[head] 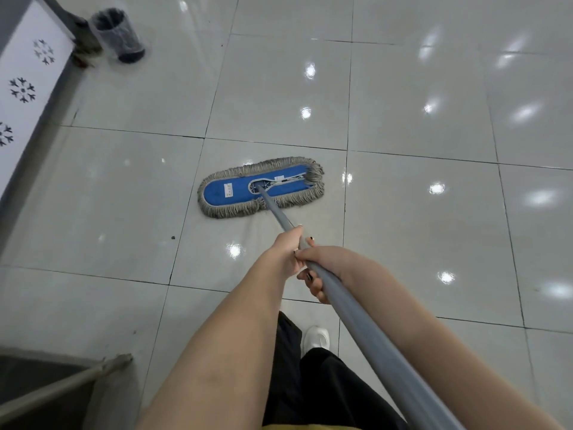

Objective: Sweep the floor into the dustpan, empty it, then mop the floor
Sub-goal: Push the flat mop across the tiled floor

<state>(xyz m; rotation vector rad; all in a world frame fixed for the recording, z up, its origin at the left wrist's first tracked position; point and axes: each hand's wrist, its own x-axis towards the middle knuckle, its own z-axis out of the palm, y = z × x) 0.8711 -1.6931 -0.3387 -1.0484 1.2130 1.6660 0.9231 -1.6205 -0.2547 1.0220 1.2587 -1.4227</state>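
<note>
Far left: one white panel [21, 88] with snowflake cut-outs. Three cut-outs counted, the lowest clipped by the frame edge.

Upper left: one dark round bin [116, 35] with a clear plastic liner, standing on the floor beside the panel's far end. Its top is partly cut off and its contents cannot be made out.

Lower left: one pale pole [62, 386] lying slantwise over a dark mat [37, 367]. The near end of the pole runs out of frame.

Left of centre: one small dark speck [172, 237] on a tile.

Centre: one mop head [262, 187], blue pad with grey fringe, flat on the floor [418, 212] and well apart from the bin.

One grey handle [356, 308] rises from the pad towards the camera. Its upper end is out of frame.

Hands: two, touching each other. The left hand [286, 252] is wrapped round the handle nearer the mop head. The right hand [322, 265] is clamped on it just behind, fingers curled under.

Below the hands: one white shoe [316, 336], with black trousers [325, 383] hiding its heel.

Right: glossy grey tiles with many light reflections.
</note>
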